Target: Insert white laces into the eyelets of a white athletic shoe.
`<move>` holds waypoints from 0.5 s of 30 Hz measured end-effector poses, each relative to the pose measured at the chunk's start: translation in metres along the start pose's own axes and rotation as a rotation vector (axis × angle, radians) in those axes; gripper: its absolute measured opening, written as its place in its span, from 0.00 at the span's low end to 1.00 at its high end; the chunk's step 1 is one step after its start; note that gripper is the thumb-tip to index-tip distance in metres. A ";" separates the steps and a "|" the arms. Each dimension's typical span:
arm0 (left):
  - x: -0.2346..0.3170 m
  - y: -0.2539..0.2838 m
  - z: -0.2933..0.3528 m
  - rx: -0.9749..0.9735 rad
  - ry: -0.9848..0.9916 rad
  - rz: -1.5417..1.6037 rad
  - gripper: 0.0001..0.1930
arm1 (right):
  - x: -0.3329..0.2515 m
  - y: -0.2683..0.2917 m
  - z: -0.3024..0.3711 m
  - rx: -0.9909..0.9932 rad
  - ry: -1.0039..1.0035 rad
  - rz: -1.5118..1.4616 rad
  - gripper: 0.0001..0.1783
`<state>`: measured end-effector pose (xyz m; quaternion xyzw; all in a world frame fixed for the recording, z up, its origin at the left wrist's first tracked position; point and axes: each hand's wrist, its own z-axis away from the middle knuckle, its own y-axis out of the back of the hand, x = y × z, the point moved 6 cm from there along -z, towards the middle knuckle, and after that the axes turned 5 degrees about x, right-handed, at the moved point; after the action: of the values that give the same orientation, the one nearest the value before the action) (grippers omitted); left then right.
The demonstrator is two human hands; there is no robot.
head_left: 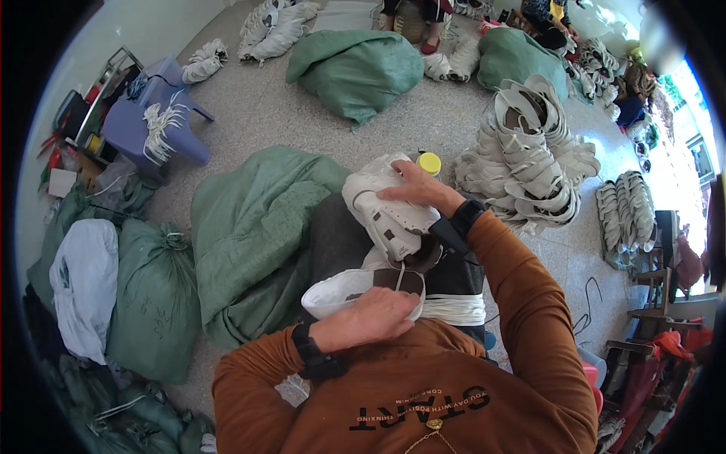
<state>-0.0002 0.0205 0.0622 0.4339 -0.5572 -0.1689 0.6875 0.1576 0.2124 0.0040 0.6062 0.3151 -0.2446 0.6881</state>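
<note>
A white shoe upper (386, 216) with small dark details rests over my lap. My right hand (416, 188) grips its far end, fingers spread over the top and the underside hidden. Near my body, my left hand (370, 314) is closed in a pinch on a white shoelace (401, 276) that runs up to the upper. Beside that hand, a second white upper (333, 291) lies with its opening showing. A bundle of white shoelaces (454, 309) lies across my right thigh.
Green sacks (257, 234) stand to my left, and another green sack (363, 72) lies ahead. Stacked shoe uppers (522, 159) stand at the right, past a yellow-lidded container (429, 163). A purple stool (155, 121) holds laces. Other people (556, 23) sit at the back.
</note>
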 end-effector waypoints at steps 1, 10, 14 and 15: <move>-0.004 -0.007 0.006 -0.112 0.089 0.109 0.17 | -0.003 0.001 0.001 0.014 0.008 0.049 0.48; -0.011 0.025 0.057 -0.087 0.040 0.200 0.16 | -0.029 0.006 0.035 0.026 -0.164 -0.198 0.37; 0.009 0.058 0.073 -0.084 -0.053 0.251 0.15 | -0.068 0.047 0.072 -0.005 -0.091 -0.420 0.22; 0.018 0.071 0.076 -0.073 -0.119 0.174 0.15 | -0.075 0.071 0.087 0.077 -0.084 -0.476 0.20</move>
<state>-0.0812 0.0163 0.1292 0.3476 -0.6262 -0.1545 0.6806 0.1696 0.1331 0.1130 0.5298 0.4107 -0.4367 0.5999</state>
